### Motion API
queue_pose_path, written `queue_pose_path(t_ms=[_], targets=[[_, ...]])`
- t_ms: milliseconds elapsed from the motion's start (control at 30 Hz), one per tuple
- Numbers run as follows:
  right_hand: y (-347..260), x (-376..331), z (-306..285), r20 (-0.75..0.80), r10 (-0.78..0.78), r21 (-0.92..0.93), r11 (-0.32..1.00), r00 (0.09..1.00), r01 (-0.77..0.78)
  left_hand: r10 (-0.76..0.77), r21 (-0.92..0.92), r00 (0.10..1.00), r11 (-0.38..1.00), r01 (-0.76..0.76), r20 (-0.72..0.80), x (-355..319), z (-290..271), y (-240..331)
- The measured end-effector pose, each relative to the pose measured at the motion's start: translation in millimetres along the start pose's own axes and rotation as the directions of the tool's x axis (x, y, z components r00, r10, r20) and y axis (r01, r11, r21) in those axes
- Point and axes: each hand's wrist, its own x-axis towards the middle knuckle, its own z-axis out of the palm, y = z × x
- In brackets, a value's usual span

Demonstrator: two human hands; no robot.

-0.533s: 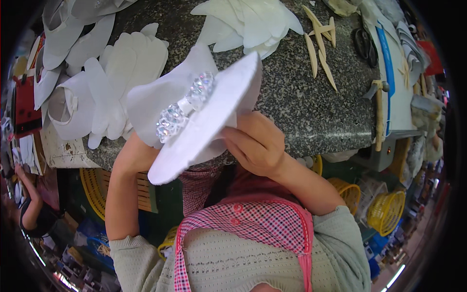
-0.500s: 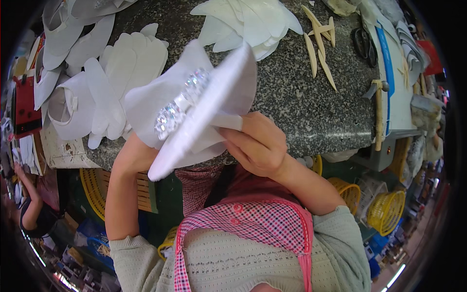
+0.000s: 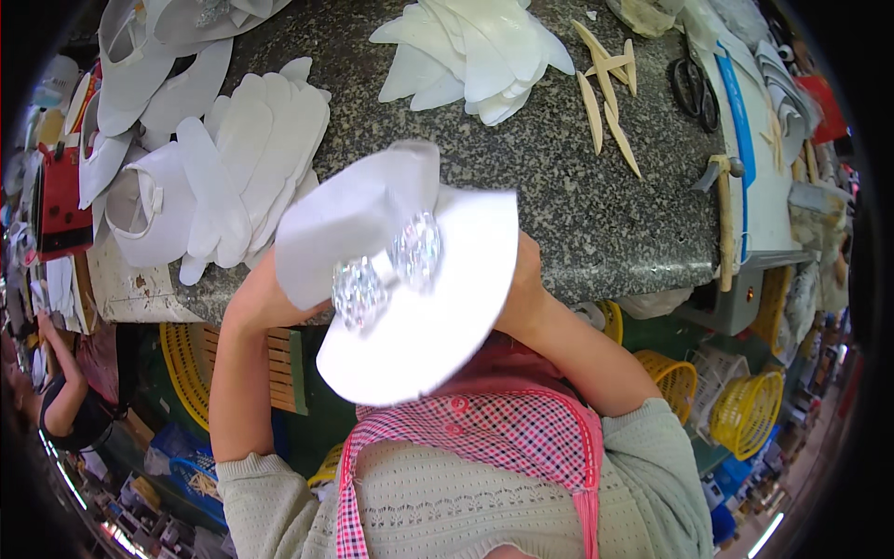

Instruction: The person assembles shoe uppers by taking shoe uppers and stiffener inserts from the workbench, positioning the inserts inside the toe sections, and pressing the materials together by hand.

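One white piece (image 3: pixel 456 303), bearing two glittering beaded clusters (image 3: pixel 358 293), is held up above the near edge of a speckled stone worktop (image 3: pixel 643 233). Its broad panel runs lengthwise on a slant, from the near left toward the far right of the worktop; the panel's curved edge faces the wearer's checked apron (image 3: pixel 475 429), and a flap rises on the opposite side. The left hand (image 3: pixel 268 296) and right hand (image 3: pixel 526 279) reach behind it from either side, their fingers hidden, so how firmly each is closed cannot be told.

Five tan pointed sticks (image 3: pixel 591 116) lie on the worktop's far right part, with one pair of black scissors (image 3: pixel 700 101) beside them and one hammer (image 3: pixel 725 224) along the right end. A fan of white cutouts (image 3: pixel 480 56) covers the far middle; elongated white pieces (image 3: pixel 256 158) overlap on the left, too many layers to count. Beyond the worktop's left end, one co-worker's arm (image 3: pixel 65 373) is visible.
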Motion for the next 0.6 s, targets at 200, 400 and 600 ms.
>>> queue_pose_path(t_ms=[200, 400, 600], targets=[[2.0, 0.8, -0.3, 0.038, -0.042, 0.02, 0.999, 0.998, 0.041, -0.122, -0.17, 0.988, 0.98, 0.105, -0.092, -0.3, 13.0, -1.7], [2.5, -1.8, 1.3, 0.01, -0.025, -0.016, 1.0, 1.0, 0.025, -0.151, -0.206, 0.985, 0.97, 0.131, -0.085, -1.4, 18.5, -7.9], [3.9, 0.1, 0.8, 0.0, -0.098, -0.017, 0.995, 0.995, 0.098, -0.14, -0.17, 0.99, 0.976, 0.134, -0.024, -2.9, 23.1, -26.3]])
